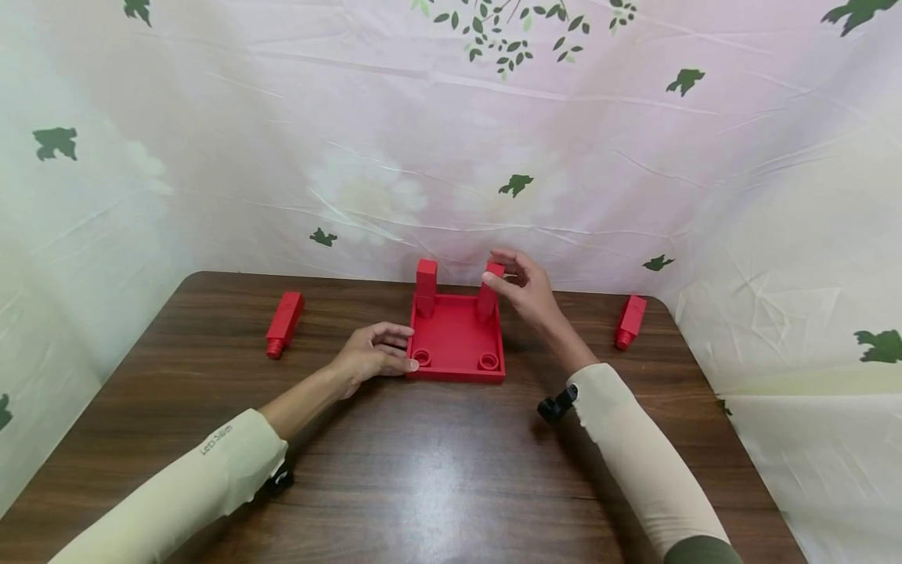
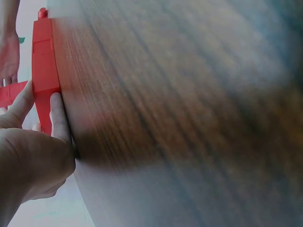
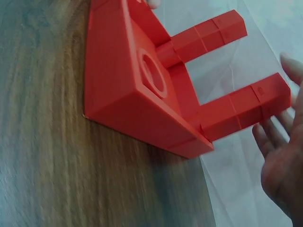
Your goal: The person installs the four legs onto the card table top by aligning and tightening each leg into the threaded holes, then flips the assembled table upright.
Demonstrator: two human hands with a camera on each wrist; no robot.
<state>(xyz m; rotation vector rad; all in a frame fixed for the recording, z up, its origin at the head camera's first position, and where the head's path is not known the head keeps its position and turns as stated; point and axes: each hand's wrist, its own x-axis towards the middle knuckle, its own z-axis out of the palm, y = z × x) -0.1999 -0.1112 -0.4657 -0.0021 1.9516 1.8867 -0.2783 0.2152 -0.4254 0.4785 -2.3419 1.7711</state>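
A red square tray (image 1: pixel 458 377) with a raised rim lies on the table, round sockets in its two front corners. My left hand (image 1: pixel 366 356) grips its front left corner, thumb over the rim and fingers along the outer side. Two red posts stand upright at the back corners: a left post (image 1: pixel 426 282) and a right post (image 1: pixel 488 296). Around the top of the right post is my right hand (image 1: pixel 524 291). In the right wrist view, its fingers (image 3: pixel 270 135) are spread beside the post, with the thumb held away from it.
A loose red post (image 1: pixel 285 321) with a threaded end lies left on the dark wooden table (image 1: pixel 423 470). Another loose red post (image 1: pixel 631 319) lies at the right. A printed cloth (image 1: pixel 437 157) hangs close behind the table's back edge.
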